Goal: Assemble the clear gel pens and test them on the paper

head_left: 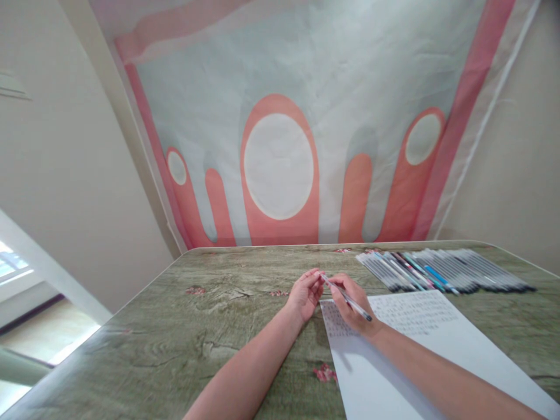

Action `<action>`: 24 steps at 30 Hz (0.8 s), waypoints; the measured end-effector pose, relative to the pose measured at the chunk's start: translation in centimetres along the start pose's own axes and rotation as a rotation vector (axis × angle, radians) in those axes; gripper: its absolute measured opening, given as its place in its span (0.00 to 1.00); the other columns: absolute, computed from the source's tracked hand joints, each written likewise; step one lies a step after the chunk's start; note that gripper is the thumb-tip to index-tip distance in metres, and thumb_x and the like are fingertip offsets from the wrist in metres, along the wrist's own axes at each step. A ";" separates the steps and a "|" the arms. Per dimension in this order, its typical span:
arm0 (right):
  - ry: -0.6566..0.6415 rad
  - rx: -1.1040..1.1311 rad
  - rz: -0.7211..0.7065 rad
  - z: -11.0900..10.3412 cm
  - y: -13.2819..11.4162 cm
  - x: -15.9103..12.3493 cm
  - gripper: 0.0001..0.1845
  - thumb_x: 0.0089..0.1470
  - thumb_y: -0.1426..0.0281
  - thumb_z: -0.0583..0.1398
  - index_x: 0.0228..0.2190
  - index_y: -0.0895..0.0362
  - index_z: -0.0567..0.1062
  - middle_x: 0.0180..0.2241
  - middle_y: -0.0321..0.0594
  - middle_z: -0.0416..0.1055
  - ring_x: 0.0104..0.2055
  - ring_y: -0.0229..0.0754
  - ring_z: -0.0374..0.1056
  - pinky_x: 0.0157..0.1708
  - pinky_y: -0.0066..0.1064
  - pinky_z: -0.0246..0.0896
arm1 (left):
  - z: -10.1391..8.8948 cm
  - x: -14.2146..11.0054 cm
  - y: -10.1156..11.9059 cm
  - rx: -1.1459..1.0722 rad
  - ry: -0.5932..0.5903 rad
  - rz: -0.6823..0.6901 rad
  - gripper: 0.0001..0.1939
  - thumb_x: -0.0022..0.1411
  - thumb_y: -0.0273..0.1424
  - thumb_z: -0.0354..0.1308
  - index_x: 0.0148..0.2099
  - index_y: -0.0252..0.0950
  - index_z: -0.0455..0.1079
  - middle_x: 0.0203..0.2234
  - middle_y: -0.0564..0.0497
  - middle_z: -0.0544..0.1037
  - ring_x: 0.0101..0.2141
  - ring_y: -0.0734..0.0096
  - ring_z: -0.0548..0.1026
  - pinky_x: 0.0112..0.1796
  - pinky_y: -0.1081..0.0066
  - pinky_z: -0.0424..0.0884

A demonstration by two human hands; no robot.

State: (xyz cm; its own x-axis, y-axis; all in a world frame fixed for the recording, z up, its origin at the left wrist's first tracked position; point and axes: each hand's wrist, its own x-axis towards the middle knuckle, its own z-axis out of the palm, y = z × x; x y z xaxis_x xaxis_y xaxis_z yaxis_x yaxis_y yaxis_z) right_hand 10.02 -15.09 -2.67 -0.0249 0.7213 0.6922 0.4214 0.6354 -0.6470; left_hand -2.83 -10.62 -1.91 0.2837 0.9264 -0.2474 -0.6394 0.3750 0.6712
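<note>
My right hand (350,306) is closed around a thin pen (347,297), which slants from near my fingertips down to the right over a white sheet of paper (437,344) covered with handwriting. My left hand (304,294) meets it at the pen's upper end, its fingertips pinched on that end. Both hands hover over the paper's upper left corner on a green wood-patterned table (196,326).
A row of several pens (441,271) lies side by side at the table's far right, beyond the paper. A pink and pale blue cloth (280,116) hangs on the wall behind the table. A window is at the far left.
</note>
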 end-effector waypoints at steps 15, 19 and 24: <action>-0.014 -0.008 -0.012 -0.1 0.2 0.0 0.08 0.53 0.68 0.50 0.34 0.55 0.67 0.32 0.41 0.66 0.36 0.41 0.63 0.37 0.34 0.60 | -0.2 0.3 -0.1 0.006 0.008 -0.008 0.11 0.48 0.22 0.61 0.36 0.33 0.66 0.30 0.50 0.76 0.24 0.81 0.73 0.24 0.83 0.69; 0.001 -0.016 -0.033 -0.1 0.3 0.0 0.08 0.53 0.67 0.50 0.34 0.55 0.67 0.32 0.41 0.67 0.35 0.41 0.64 0.36 0.34 0.60 | -0.1 0.2 -0.1 0.007 0.013 -0.003 0.11 0.48 0.22 0.60 0.36 0.32 0.66 0.29 0.50 0.76 0.23 0.81 0.73 0.24 0.82 0.69; -0.007 -0.029 -0.046 -0.1 0.4 0.0 0.08 0.53 0.69 0.50 0.35 0.55 0.67 0.33 0.41 0.67 0.36 0.41 0.63 0.37 0.34 0.60 | 0.1 0.0 0.0 0.009 0.022 0.009 0.11 0.48 0.21 0.60 0.36 0.32 0.66 0.29 0.50 0.76 0.23 0.81 0.73 0.24 0.82 0.69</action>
State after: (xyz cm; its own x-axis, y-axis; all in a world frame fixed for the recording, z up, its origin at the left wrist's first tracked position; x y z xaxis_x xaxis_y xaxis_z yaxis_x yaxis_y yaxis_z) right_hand 10.26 -14.86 -2.93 -0.0511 0.6936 0.7186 0.4462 0.6596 -0.6049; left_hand -2.72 -10.61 -1.88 0.2625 0.9303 -0.2564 -0.6350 0.3666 0.6800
